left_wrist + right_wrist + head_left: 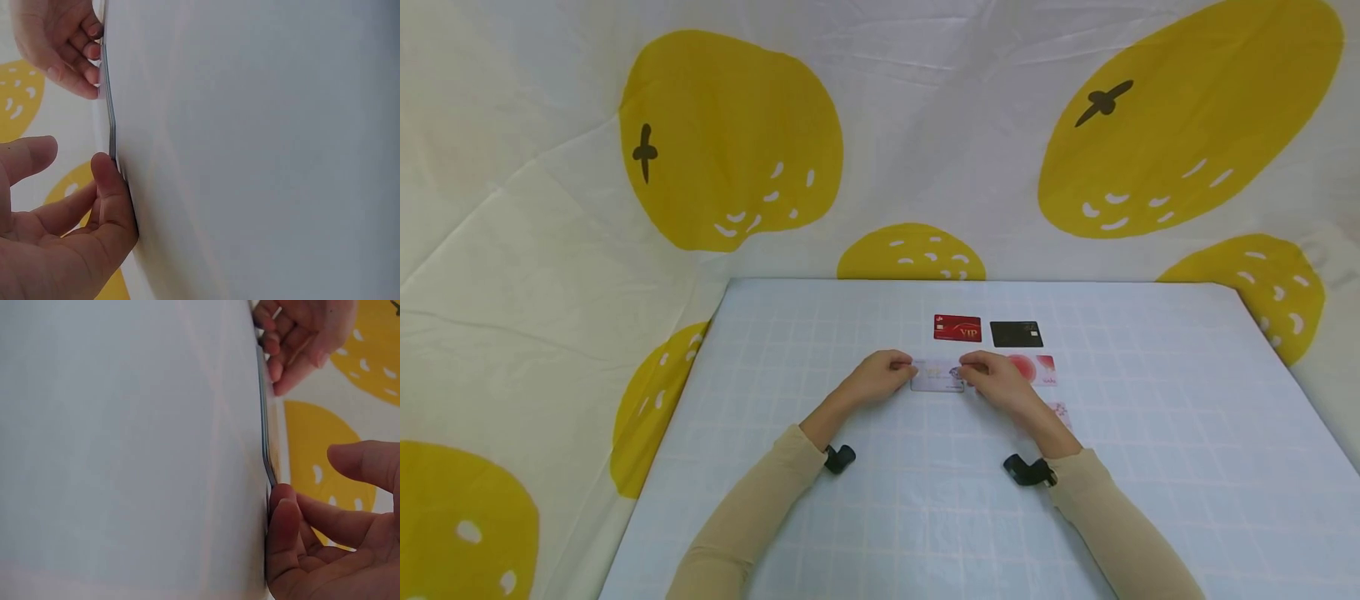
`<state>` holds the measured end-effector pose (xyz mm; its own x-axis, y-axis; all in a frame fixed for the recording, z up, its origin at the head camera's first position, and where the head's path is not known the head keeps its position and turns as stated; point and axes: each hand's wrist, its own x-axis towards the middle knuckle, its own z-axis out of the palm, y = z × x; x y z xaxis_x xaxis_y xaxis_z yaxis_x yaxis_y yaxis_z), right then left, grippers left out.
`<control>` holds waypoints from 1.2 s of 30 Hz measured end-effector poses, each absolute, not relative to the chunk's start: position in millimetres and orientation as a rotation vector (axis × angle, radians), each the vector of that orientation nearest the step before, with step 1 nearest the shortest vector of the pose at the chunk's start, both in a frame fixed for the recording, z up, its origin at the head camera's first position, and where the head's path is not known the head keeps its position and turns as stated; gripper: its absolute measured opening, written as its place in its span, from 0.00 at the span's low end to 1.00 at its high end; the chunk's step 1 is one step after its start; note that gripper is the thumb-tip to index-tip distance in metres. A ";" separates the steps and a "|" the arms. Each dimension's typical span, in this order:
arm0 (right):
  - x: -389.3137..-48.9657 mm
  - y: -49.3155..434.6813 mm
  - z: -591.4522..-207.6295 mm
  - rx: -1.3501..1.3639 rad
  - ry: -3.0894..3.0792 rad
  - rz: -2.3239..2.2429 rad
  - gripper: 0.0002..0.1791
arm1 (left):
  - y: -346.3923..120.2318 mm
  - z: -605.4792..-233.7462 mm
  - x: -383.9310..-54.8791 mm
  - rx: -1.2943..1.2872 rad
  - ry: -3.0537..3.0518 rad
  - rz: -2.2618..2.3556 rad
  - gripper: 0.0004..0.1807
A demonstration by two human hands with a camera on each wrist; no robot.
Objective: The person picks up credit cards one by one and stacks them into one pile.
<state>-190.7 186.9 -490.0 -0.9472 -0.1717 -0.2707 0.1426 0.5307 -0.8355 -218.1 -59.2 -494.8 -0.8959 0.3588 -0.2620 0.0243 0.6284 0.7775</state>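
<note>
- Card, pale lilac: at mid worktop, near side of the red card; long sides running left to right. Gripped at both short ends, probably to steady the piece from two sides without covering the printed face. Layered-looking at the edge in both wrist views; cannot tell how many layers, nor whether fully resting on the surface.
- Left hand: at the left end, fingers curled and grasping that edge; thumb apart.
- Right hand: at the right end, likewise grasping with curled fingers.
- Card, red, marked VIP: far side, loose.
- Card, black: just right of the red, apart; apparently spaced to leave both faces readable.
- Card, pink and white with red circle: nearer than the black, partly behind the right hand.
- Card, pale with pink pattern: mostly hidden by the right forearm.
</note>
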 end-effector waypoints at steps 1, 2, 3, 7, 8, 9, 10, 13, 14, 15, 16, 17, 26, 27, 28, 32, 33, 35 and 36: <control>-190.9 186.6 -489.9 -0.026 2.457 -1.380 0.23 | -59.0 -494.7 -218.1 0.304 2.461 1.166 0.23; -191.2 186.3 -489.7 -0.024 2.458 -1.380 0.23 | -59.1 -494.8 -218.2 0.307 2.463 1.169 0.23; -191.4 186.2 -489.6 -0.023 2.460 -1.376 0.23 | -59.2 -494.8 -218.2 0.308 2.465 1.171 0.23; -192.4 185.8 -489.5 -0.017 2.464 -1.363 0.23 | -59.9 -494.5 -218.5 0.316 2.468 1.177 0.23; -192.5 185.7 -489.4 -0.016 2.465 -1.360 0.23 | -60.0 -494.5 -218.7 0.318 2.469 1.178 0.23; -192.7 185.7 -489.4 -0.018 2.468 -1.355 0.23 | -60.0 -494.6 -218.8 0.317 2.469 1.181 0.23; -192.8 185.5 -489.5 -0.018 2.471 -1.354 0.23 | -60.1 -494.8 -218.9 0.316 2.469 1.182 0.23; -192.6 185.3 -489.2 -0.024 2.482 -1.349 0.23 | -60.1 -495.4 -219.1 0.310 2.471 1.186 0.23; -192.4 185.3 -489.4 -0.025 2.485 -1.349 0.23 | -60.1 -495.5 -219.1 0.307 2.469 1.188 0.23; -192.3 185.3 -489.7 -0.026 2.486 -1.349 0.23 | -60.1 -495.7 -219.0 0.304 2.467 1.189 0.23; -192.2 185.4 -490.0 -0.027 2.486 -1.350 0.23 | -60.2 -495.9 -218.8 0.301 2.466 1.188 0.23; -191.9 185.6 -490.4 -0.031 2.487 -1.350 0.23 | -60.2 -495.8 -218.5 0.298 2.464 1.189 0.23; -191.0 187.0 -492.4 -0.020 2.475 -1.374 0.24 | -59.0 -495.9 -216.8 0.267 2.460 1.189 0.23; -190.8 187.1 -492.3 -0.018 2.476 -1.371 0.25 | -59.2 -495.9 -216.7 0.267 2.459 1.188 0.23; -190.8 187.2 -492.4 -0.020 2.477 -1.370 0.25 | -59.4 -495.9 -216.6 0.267 2.459 1.188 0.23; -189.8 187.2 -491.5 -0.011 2.475 -1.371 0.26 | -59.9 -495.6 -216.3 0.267 2.461 1.185 0.23; -189.6 187.2 -491.2 -0.006 2.472 -1.372 0.26 | -59.9 -495.5 -216.3 0.268 2.461 1.186 0.23; -189.2 187.2 -490.8 0.002 2.469 -1.373 0.26 | -59.8 -495.4 -216.1 0.267 2.460 1.189 0.23; -189.1 187.2 -490.8 0.001 2.471 -1.370 0.26 | -59.6 -495.2 -215.8 0.265 2.459 1.191 0.23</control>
<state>-189.1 187.2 -490.8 -0.9503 -0.1502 -0.2728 0.1518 0.5416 -0.8268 -215.8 -59.6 -495.2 -0.9043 0.3342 -0.2654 -0.0012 0.6199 0.7847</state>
